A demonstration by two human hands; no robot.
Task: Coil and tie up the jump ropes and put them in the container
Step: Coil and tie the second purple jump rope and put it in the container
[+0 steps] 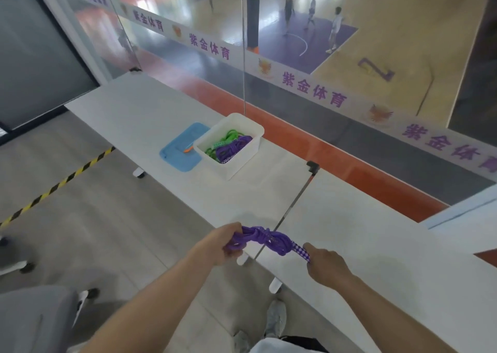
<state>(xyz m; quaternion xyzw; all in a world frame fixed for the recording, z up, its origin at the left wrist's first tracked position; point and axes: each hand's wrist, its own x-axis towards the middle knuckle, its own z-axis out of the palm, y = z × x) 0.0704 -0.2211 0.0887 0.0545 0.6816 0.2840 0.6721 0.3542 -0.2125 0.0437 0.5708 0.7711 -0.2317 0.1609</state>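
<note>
The purple jump rope (265,241) is hanging in the air between the two hands, over the near edge of the table (150,110) where two tabletops meet at a seam. Its long axis is running roughly left to right, tipping slightly down toward the right. The left hand (223,245) is gripping the coiled loops at the left end, fingers curled round the bundle. The right hand (326,264) is pinching the checkered purple-and-white handle (302,251) at the right end, fingers closed on it. The two hands are pulling apart along that axis, which is probably drawing the wrap tight near the right end of the bundle.

The rope is looking like a compact bundle: several thin glossy strands gathered side by side, with a thicker knotted wrap just left of the handle. The tie appears close to finished, though whether it is fully snug cannot be told.

The white container (243,161) is sitting well apart from the hands, farther along the table toward its far edge and ahead of the left hand. A green rope (226,140) and another purple rope (232,148) are already lying inside it. Just beside it on the left, a blue lid (180,156) is lying flat with a small orange item on top. The left hand is the nearer one to the container, so the drop is likely falling to it.
</note>
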